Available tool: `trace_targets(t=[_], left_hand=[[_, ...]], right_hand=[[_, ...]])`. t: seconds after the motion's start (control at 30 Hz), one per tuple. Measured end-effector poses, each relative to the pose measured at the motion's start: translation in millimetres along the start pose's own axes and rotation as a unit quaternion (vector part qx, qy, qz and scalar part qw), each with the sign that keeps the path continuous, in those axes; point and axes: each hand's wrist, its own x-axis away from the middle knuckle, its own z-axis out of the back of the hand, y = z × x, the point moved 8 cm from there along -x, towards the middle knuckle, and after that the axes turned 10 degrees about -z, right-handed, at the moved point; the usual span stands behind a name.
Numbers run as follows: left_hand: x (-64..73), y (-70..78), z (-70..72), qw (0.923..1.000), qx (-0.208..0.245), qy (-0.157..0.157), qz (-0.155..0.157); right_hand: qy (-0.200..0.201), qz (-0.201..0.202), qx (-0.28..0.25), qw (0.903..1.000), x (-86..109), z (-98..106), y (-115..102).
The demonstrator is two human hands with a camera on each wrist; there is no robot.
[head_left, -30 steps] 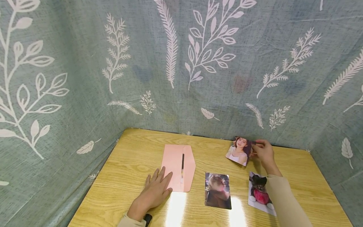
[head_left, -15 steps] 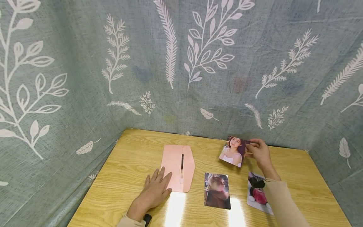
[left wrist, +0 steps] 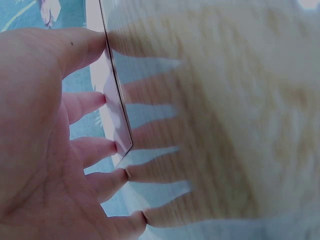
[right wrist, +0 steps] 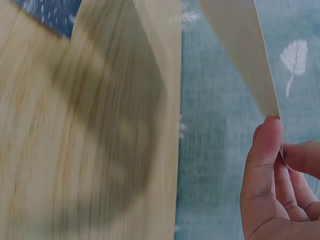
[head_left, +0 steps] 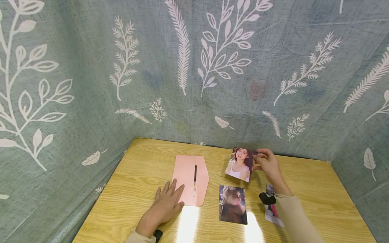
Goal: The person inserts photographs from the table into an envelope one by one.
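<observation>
The left hand (head_left: 165, 204) lies flat with fingers spread, some fingertips on the near left part of a pink envelope (head_left: 183, 168) and others on the tabletop (head_left: 146, 162). The right hand (head_left: 270, 168), well apart from it, pinches the right edge of a portrait photo (head_left: 239, 165) between thumb and fingers, holding it tilted above the wood near the far edge. A dark slot (head_left: 195, 177) runs along the envelope. A second photo (head_left: 233, 205) lies nearer the person; a third photo (head_left: 273, 221) is partly hidden under the right sleeve (head_left: 296, 216). Leaf-patterned cloth (head_left: 182, 118) hangs behind.
</observation>
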Motion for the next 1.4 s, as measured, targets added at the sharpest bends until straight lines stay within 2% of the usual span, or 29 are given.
trace_targets(t=[0.57, 0.8, 1.2, 1.4], left_hand=[[0.0, 0.3, -0.4, 1.0000, 0.001, 0.007, -0.004], [0.5, -0.5, -0.8, 1.0000, 0.000, 0.006, -0.001], [1.3, 0.2, -1.0, 0.9999, -0.007, 0.010, -0.007], [0.9, -0.5, -0.6, 1.0000, -0.006, 0.004, -0.003]], right_hand=[[-0.045, -0.002, -0.026, 0.9987, 4.8, -57.8, 0.8], [-0.054, 0.004, -0.010, 0.9985, 4.3, -81.2, 5.4], [-0.060, -0.012, -0.012, 0.9981, 1.5, -109.4, 18.1], [-0.074, -0.007, -0.009, 0.9972, 4.2, -122.4, 20.2]])
